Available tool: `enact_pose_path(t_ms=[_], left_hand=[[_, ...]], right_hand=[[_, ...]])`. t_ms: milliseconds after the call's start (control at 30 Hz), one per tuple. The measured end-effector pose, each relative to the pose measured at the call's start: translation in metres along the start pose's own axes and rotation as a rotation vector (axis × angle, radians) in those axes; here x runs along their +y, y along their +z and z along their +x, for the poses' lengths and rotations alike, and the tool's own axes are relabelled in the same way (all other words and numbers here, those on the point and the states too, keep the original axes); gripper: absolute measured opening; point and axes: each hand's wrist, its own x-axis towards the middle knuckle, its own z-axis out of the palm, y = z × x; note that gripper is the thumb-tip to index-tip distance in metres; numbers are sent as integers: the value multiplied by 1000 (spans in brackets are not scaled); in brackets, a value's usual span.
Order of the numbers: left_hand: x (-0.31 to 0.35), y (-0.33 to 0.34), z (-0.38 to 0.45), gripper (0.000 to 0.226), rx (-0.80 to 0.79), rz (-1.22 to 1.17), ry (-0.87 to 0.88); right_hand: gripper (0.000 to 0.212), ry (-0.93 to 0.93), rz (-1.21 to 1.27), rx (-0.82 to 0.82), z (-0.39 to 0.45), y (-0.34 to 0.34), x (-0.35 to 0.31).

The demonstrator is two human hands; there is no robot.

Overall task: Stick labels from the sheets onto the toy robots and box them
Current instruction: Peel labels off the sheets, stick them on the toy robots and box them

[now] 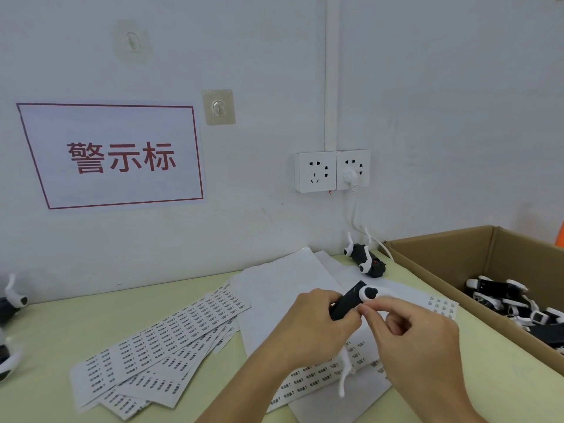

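Above the label sheets (320,374) at front-centre of the surface (55,337), a toy robot (351,302) is held up off the sheets between both hands. Left hand (317,319) has its grip wrapped round the black body from the left, lower end. Right hand (409,331) has a narrow pinch, thumb and fingertips meeting at the body just below the white wheel-like part; probably holding or pressing a label there, but the label itself is too small to make out. Looks like the sticking step for this unit, not boxing yet. Next move calls for pressing the label flat on the black face, then releasing the pinch and carrying the toy right to the cardboard box (442,254), which already has several robots in it. A white limb of the toy hangs down between the wrists, over the sheets. More label sheets fanned out (158,352) to the left, well apart from the hands. Another toy robot (364,261) lies by the wall near the box corner, and more at the left edge (12,303), not yet handled as far as I can tell.
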Motion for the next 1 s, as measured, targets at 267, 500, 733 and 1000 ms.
enact_pose_path(t_ms=[267, 500, 733, 1000], left_hand=[[-1, -8, 0, 40, 67, -18, -19], [2, -20, -3, 23, -39, -143, -68], [3, -33, -4, 28, -58, -132, -55], [4, -33, -4, 40, -59, -117, -64]], right_hand=[[30, -95, 1, 9, 7, -10, 1], [48, -264, -29, -297, 4, -20, -11], [57, -204, -110, -327, 5, -23, -14], [65, -263, -187, -459, 6, -28, -21]])
